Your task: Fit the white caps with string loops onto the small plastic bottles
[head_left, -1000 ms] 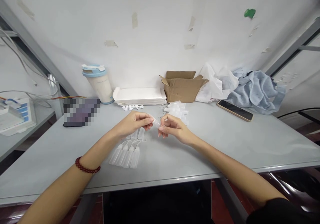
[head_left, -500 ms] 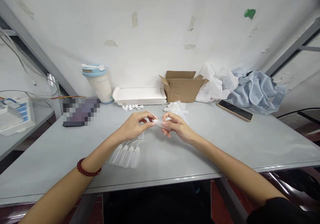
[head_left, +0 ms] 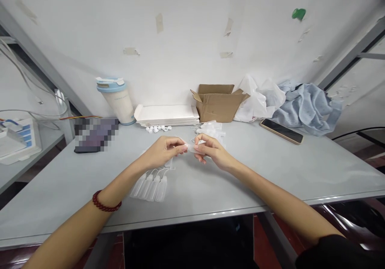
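Observation:
Above the middle of the table, my right hand (head_left: 212, 150) pinches a small translucent plastic bottle (head_left: 192, 148), lying sideways between thumb and fingers. My left hand (head_left: 165, 150), with a dark red bead bracelet on its wrist, has thumb and forefinger closed on the bottle's white cap end; the fingertips mostly cover the cap. Below my left hand several similar bottles (head_left: 153, 188) lie in a row, thin white loops at their tops. Behind my right hand is a loose heap of more clear bottles (head_left: 212, 129). Small white caps (head_left: 156, 129) lie in a cluster beyond my left hand.
Along the wall stand a blue-lidded cup (head_left: 118, 100), a stack of white flat boxes (head_left: 168, 114), an open cardboard box (head_left: 218, 108), a white plastic bag (head_left: 255, 100) and light blue cloth (head_left: 309, 106). A phone (head_left: 281, 131) lies at right, a blurred dark item (head_left: 94, 134) at left.
The fingers of my left hand have closed further round the cap end, covering more of it. My right hand keeps its hold on the bottle. The view has shifted slightly.

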Tool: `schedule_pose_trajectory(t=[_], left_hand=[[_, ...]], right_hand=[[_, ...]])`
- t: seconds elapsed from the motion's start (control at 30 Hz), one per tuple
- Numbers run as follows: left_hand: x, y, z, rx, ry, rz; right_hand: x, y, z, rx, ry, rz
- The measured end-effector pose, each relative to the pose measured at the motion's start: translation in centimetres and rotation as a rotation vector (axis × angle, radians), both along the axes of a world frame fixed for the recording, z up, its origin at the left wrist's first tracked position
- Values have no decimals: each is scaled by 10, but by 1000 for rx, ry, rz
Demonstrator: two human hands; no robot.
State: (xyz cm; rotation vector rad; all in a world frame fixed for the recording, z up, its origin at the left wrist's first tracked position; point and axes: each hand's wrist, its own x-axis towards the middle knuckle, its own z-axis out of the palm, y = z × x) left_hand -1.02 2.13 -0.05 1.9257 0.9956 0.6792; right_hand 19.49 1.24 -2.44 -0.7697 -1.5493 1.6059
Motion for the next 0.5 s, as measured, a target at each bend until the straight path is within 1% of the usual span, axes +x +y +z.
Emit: schedule_pose_trajectory(t=[0.2, 0.33, 0.43, 0.5], left_hand=[[2, -3, 0, 182, -2, 34], [2, -4, -2, 184, -27, 40], [3, -5, -1, 144, -41, 41], [4, -5, 0, 111, -42, 54]], right_hand=[[1, 0, 0, -40, 9, -24], [0, 1, 2, -64, 10, -31], [-2, 0, 2, -4, -29, -60], [-2, 0, 0, 119, -123, -125]])
